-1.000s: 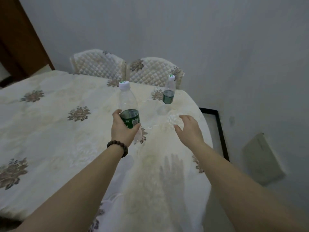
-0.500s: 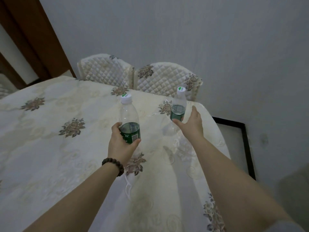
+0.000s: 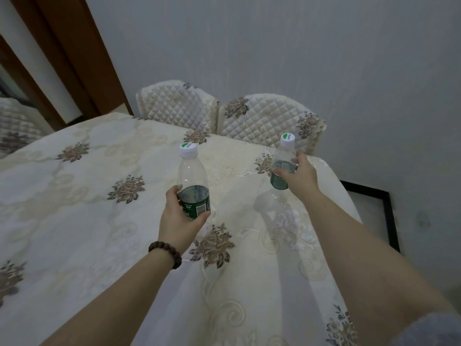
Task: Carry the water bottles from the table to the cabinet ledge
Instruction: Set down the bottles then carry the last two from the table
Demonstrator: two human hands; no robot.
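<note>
A near bottle (image 3: 193,181) is gripped around its green label by the left hand (image 3: 180,217), and a far bottle (image 3: 283,162) is clasped at mid-body by the right hand (image 3: 298,177). Both are held upright above the table (image 3: 74,221), covered by a floral cloth, with two quilted chairs (image 3: 262,118) behind.

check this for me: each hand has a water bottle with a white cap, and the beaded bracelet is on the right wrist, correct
Not quite. The beaded bracelet is on the left wrist, as the head view shows. The rest holds: the left hand grips one water bottle and the right hand grips the other bottle, both with white caps.
</note>
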